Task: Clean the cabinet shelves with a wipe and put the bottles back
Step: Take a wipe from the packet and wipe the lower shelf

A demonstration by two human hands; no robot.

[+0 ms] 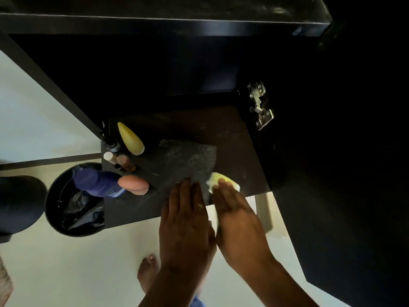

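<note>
Both forearms reach up from the bottom edge of the view over a pale floor, with a bare foot (pixel 147 271) showing just beside the left forearm at about 7 o'clock. The left hand (pixel 184 220) lies flat, fingers straight and together, its fingertips pressing on the near edge of a dark speckled liner mat (pixel 183 160) that covers part of the cabinet shelf (pixel 239 147). The right hand (pixel 238 216) sits just beside it at its 3 o'clock, fingers also straight, pressing down on a yellowish-white wipe (pixel 215 178); it is blurred. The wipe pokes out from under the right fingertips at their 12 o'clock, resting on the shelf just off the mat's right edge, between the two sets of fingertips.

Bottles stand at the shelf's left side, at roughly 10 o'clock from the left hand. A yellow bottle (pixel 131 138) sits farthest back, with a small dark bottle (pixel 112 145) just to its 9 o'clock. In front of these are a small white-capped bottle (pixel 108 156) and a brown bottle (pixel 126 162), close together. Nearest the shelf's front edge is a large blue bottle (pixel 98 181) touching a peach-coloured bottle (pixel 135 184) at its 3 o'clock.

On the floor at 9 o'clock is a round black bin (pixel 55 209) lined with a dark bag. A metal hinge (pixel 260 105) is fixed on the cabinet's right side, at 1 o'clock from the right hand.
</note>
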